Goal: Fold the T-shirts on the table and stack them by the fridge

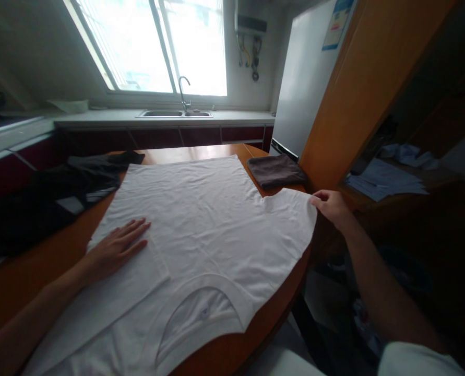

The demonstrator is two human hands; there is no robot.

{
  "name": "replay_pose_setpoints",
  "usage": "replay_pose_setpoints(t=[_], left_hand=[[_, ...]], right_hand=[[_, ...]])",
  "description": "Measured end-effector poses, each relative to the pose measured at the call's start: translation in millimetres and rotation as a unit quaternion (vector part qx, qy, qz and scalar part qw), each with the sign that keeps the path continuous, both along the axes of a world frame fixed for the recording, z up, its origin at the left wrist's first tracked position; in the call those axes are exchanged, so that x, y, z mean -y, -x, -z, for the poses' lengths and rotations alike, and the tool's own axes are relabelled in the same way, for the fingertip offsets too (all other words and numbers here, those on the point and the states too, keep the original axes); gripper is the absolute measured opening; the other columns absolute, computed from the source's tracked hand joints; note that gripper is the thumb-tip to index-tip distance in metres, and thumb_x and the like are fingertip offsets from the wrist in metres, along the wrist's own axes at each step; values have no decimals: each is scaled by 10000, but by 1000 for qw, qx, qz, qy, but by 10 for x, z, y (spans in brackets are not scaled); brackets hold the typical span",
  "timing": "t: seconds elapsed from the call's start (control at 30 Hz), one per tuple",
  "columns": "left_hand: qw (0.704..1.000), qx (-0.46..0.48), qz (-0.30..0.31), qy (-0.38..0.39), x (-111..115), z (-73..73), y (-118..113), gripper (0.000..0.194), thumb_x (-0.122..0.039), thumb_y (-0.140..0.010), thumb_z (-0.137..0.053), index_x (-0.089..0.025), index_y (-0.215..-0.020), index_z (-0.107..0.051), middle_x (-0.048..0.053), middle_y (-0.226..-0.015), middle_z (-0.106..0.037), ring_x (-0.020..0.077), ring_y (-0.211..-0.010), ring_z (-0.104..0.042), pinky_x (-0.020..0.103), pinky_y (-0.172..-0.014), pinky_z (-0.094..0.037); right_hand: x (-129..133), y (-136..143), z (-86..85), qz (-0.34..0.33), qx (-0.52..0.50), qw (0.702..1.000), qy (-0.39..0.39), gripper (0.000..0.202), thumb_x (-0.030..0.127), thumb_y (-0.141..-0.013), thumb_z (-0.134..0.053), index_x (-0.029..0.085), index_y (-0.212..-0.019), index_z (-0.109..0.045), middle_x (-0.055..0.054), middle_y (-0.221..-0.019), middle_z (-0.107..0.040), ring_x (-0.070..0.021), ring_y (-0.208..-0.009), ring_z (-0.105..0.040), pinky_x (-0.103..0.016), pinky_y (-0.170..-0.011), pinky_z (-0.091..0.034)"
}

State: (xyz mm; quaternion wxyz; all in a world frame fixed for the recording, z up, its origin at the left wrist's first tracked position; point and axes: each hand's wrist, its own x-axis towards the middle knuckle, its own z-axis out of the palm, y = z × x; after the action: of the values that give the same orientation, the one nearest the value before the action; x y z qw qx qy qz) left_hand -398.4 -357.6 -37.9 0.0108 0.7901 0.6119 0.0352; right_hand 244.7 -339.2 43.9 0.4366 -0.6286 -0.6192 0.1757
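Note:
A white T-shirt lies spread on the wooden table, its neckline towards me and its hem at the far side. The sleeve on the left is folded inward over the body. My left hand rests flat on that folded part, fingers stretched out. At the right, my right hand pinches the edge of the other sleeve between thumb and fingers, at the table's edge.
Dark clothing lies along the table's left side. A folded dark cloth sits at the far right. Beyond are a counter with a sink, a fridge, and a shelf with papers on the right.

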Motion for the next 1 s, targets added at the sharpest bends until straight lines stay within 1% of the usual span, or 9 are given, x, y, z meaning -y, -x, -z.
replay_pose_setpoints(t=[0.07, 0.2, 0.3, 0.37, 0.6, 0.73, 0.8, 0.9, 1.0], left_hand=[[1000, -13, -4, 3, 8, -21, -28, 719, -640, -961, -161, -333, -1592, -320, -105, -1638, -204, 133, -1546, -183, 336, -1240, -203], [999, -32, -15, 11, 29, -74, -87, 782, -618, -952, -128, -215, -1573, -380, -15, -1646, -260, 174, -1546, -210, 361, -1234, -222], [1000, -23, -7, 1, 53, -112, -112, 770, -620, -961, -147, -208, -1554, -414, 7, -1636, -298, 196, -1536, -249, 373, -1223, -253], [1000, -7, 4, -4, 72, -126, -118, 769, -651, -971, -158, -217, -1546, -426, 12, -1634, -310, 211, -1532, -264, 383, -1219, -263], [998, 45, 31, -29, 137, -133, -101, 788, -743, -979, -173, -241, -1536, -419, 29, -1642, -322, 254, -1521, -294, 449, -1209, -294], [992, 72, 62, -82, 158, -351, -188, 674, -704, -989, -326, -306, -1527, -406, 26, -1627, -374, 277, -1502, -333, 489, -1179, -356], [987, 68, 109, -100, 205, -539, -383, 613, -659, -981, -436, -305, -1480, -479, 49, -1548, -491, 285, -1430, -444, 469, -1158, -393], [975, 48, 204, -70, 330, -781, -908, 433, -510, -1009, -508, -293, -1371, -605, 59, -1376, -636, 239, -1219, -625, 353, -1050, -492], [953, 3, 295, -71, 421, -832, -1536, 331, -334, -1034, -507, -279, -1340, -622, 62, -1246, -692, 208, -1099, -664, 339, -978, -513]], right_hand=[[-4, 328, -237, -28, 1, 1000, -7, 175, 359, -728, -678, 185, -732, -697, -50, -719, -701, -161, -619, -591, -261, -556, -452], [31, 1134, -559, -171, 25, 984, -31, 226, 369, -773, -697, 145, -746, -717, -22, -689, -687, -132, -617, -587, -223, -542, -408], [-11, 1581, -590, -338, 54, 937, 68, 356, 464, -833, -691, 128, -721, -726, -20, -640, -681, -111, -574, -587, -201, -517, -398], [-127, 1732, -536, -393, 69, 908, 130, 406, 482, -886, -658, 122, -708, -722, -29, -631, -686, -99, -549, -585, -189, -505, -400], [-972, 1699, -247, -271, 69, 953, 115, 130, 174, -902, -671, 90, -824, -734, -63, -713, -738, -95, -558, -616, -166, -491, -412], [-1389, 1579, -73, -246, 40, 962, 110, 54, 84, -851, -688, 91, -829, -736, -58, -718, -745, -99, -561, -630, -162, -502, -437], [-1509, 1544, 24, -246, 23, 963, 107, 57, 83, -849, -685, 95, -817, -731, -57, -715, -747, -96, -553, -629, -163, -513, -452], [-1578, 1529, 177, -256, 12, 959, 119, 94, 112, -877, -660, 98, -805, -719, -58, -704, -744, -93, -535, -621, -164, -506, -449], [-1571, 1529, 318, -264, 21, 954, 137, 185, 122, -904, -614, 101, -743, -701, -53, -647, -724, -94, -510, -600, -169, -490, -427]])
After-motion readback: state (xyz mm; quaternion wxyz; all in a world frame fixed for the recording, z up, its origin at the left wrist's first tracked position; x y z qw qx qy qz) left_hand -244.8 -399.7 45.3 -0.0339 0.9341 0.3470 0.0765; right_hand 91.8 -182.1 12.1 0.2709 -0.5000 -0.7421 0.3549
